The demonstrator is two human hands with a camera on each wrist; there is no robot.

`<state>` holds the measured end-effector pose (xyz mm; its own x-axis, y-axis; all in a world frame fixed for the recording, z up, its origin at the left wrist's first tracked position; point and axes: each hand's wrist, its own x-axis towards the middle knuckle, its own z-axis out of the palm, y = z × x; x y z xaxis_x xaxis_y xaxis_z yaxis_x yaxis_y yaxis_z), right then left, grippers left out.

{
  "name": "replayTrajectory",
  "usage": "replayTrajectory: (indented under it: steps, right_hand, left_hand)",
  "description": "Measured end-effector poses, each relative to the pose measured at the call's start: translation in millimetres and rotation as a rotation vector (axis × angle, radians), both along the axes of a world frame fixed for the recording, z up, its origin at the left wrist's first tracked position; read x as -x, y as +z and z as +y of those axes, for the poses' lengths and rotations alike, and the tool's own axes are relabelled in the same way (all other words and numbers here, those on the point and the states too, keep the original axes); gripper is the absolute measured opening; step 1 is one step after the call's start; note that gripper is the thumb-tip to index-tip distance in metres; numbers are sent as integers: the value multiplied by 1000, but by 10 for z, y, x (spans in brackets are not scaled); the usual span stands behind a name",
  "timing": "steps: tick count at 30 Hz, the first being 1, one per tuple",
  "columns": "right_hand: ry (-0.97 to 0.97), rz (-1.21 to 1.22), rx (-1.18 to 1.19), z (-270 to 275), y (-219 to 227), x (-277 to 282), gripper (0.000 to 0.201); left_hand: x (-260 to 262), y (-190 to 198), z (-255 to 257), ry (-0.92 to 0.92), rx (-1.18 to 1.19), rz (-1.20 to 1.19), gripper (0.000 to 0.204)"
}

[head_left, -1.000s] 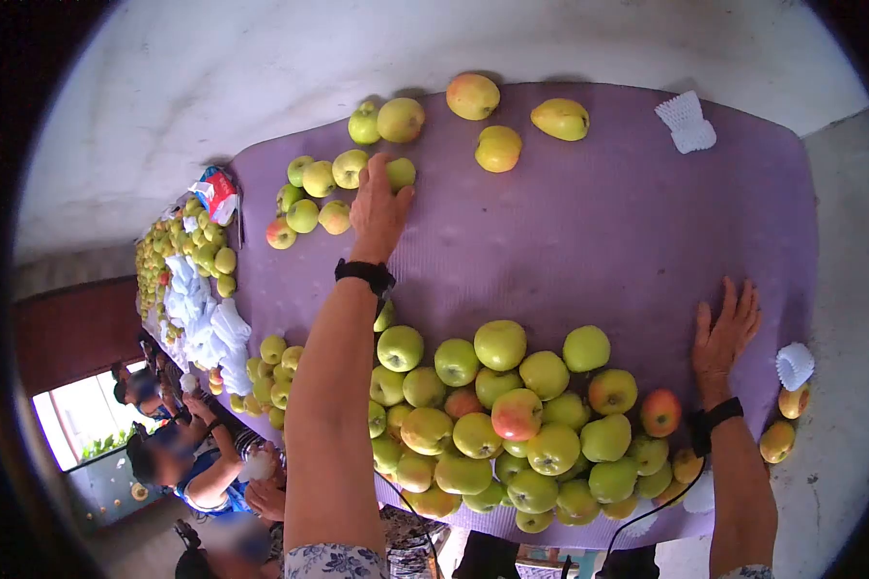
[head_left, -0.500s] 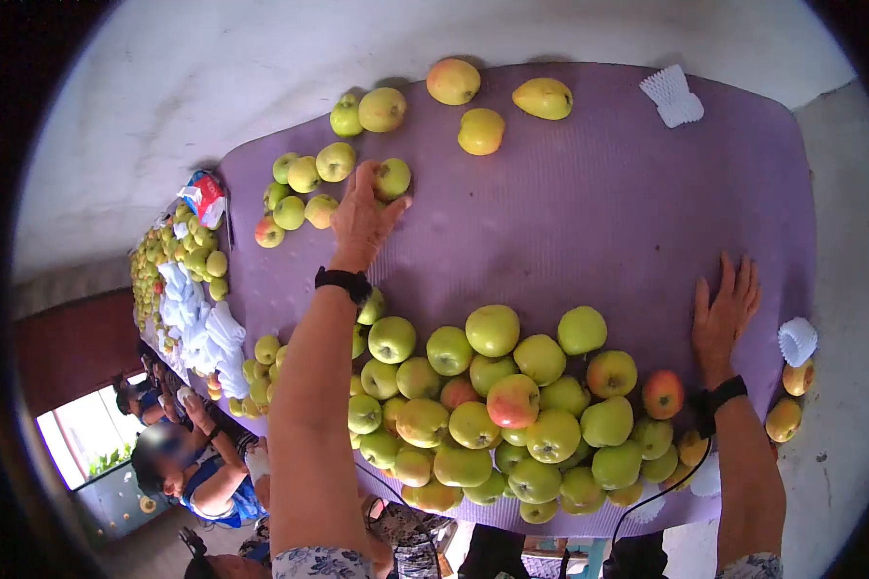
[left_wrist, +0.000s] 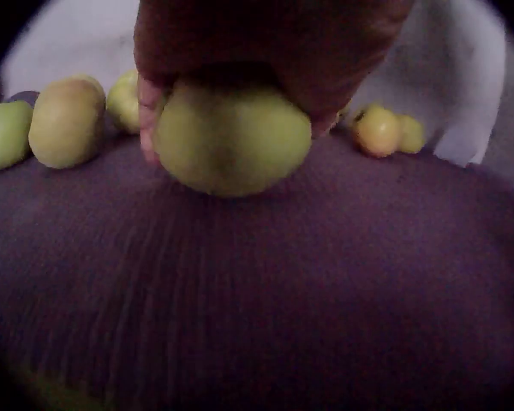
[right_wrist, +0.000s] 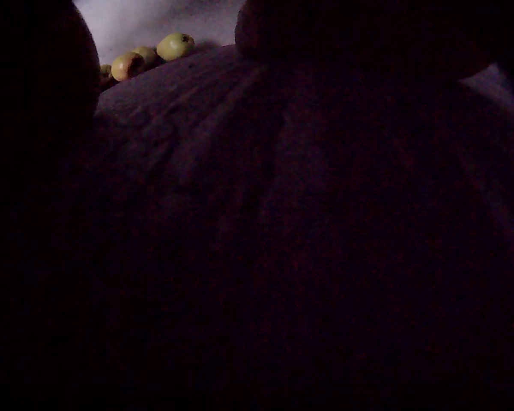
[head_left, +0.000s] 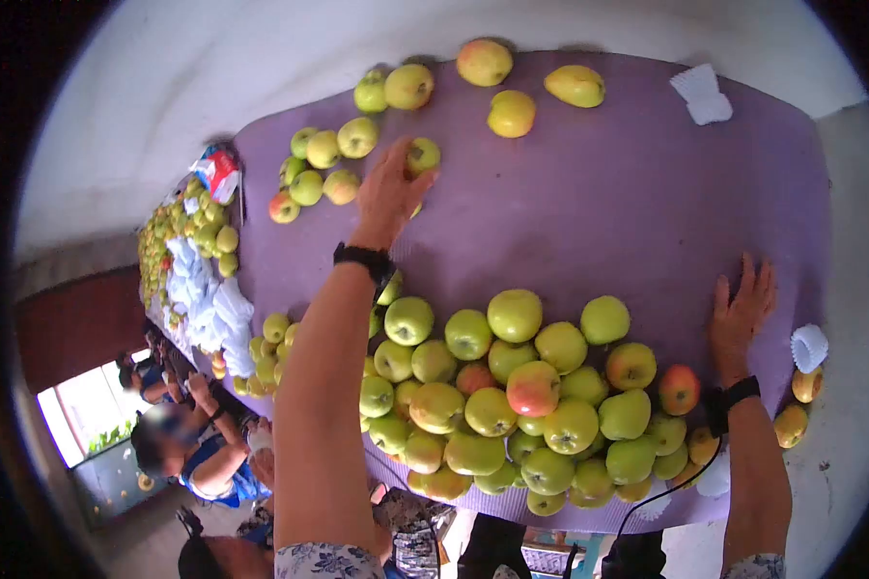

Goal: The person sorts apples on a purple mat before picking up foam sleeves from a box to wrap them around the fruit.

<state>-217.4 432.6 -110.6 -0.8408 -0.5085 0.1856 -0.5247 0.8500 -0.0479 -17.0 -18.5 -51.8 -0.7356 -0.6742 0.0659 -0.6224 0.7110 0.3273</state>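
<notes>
In the head view my left hand reaches over the far left part of the purple mat, its fingers and thumb curved about a yellow-green apple. A sliver of green shows under the thumb side. From the left wrist, an apple sits beneath the palm between fingers and thumb, close over the mat. My right hand rests on the mat at the right, fingers spread, holding nothing. A red-yellow apple lies just left of its wrist. The right wrist view is mostly dark.
A large pile of apples lies along the near edge. Smaller groups sit far left, with several yellowish apples near the wall. White foam net sleeves lie far right. People work at the left, near white foam sleeves.
The left hand and its apple have shifted slightly toward me and away from the neighbouring apples. The right hand stays on the mat. The head view has shifted a little.
</notes>
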Motion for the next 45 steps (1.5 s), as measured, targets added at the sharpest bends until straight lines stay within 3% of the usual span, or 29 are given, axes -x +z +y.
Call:
replayTrajectory:
  steps: [3,7,8,9,11,12,14,17,19,22,23,25,26,27,29,30,31,37,39,41,45]
  right_hand:
    - [38,28,17,30,14,-1,50]
    - [28,42,13,99,-88,14,51]
    - [31,65,20,90,-120,22,51]
    - [37,54,26,74,-126,13,51]
    - [38,79,7,96,-119,34,51]
    - [37,73,9,115,-137,40,51]
    - [20,102,27,104,-197,41,51]
    - [22,114,23,94,-194,27,51]
    - [29,118,46,141,-263,76,51]
    - [39,113,52,166,-314,114,51]
    - [33,112,35,162,-305,103,51]
    - [52,107,55,143,-271,77,50]
    - [61,111,68,144,-255,73,50]
    - [65,111,64,144,-236,67,50]
    - [58,126,23,135,-196,67,50]
    - [61,128,18,142,-190,67,50]
    - [62,137,-2,144,-190,63,50]
    - [40,163,-85,210,-337,191,50]
    - [24,189,-125,244,-344,233,50]
    - [28,105,-36,181,-246,149,50]
    - [-25,131,-53,104,-182,62,49]
  left_hand:
    - [-28,114,-134,10,-159,-112,50]
    - [-247,282,-267,94,-354,-15,56]
    - [-384,296,-334,10,-101,-42,58]
    - [-538,373,-382,17,-96,-52,58]
    - [-829,519,-398,96,-392,65,59]
    - [-970,616,-371,96,-390,59,59]
    - [-1309,882,-280,266,-344,-75,58]
    - [-1888,1095,-130,273,-331,-41,57]
    - [-2233,1255,26,429,-332,-63,55]
    - [-2772,1251,272,511,-385,71,52]
    - [-3087,1106,232,497,-328,84,51]
    - [-3198,1075,540,663,-320,108,52]
    - [-3589,844,461,627,-314,147,54]
    - [-3553,840,607,631,-317,146,54]
    - [-3337,813,955,810,-285,241,54]
    - [-3331,782,1002,806,-143,107,54]
    - [-3320,758,1061,808,-146,107,54]
    - [-3330,567,1247,779,-210,265,53]
    - [-3427,505,1234,647,-66,137,52]
    - [-3465,414,1217,689,-196,283,50]
    - [-3508,402,1203,609,-92,164,47]
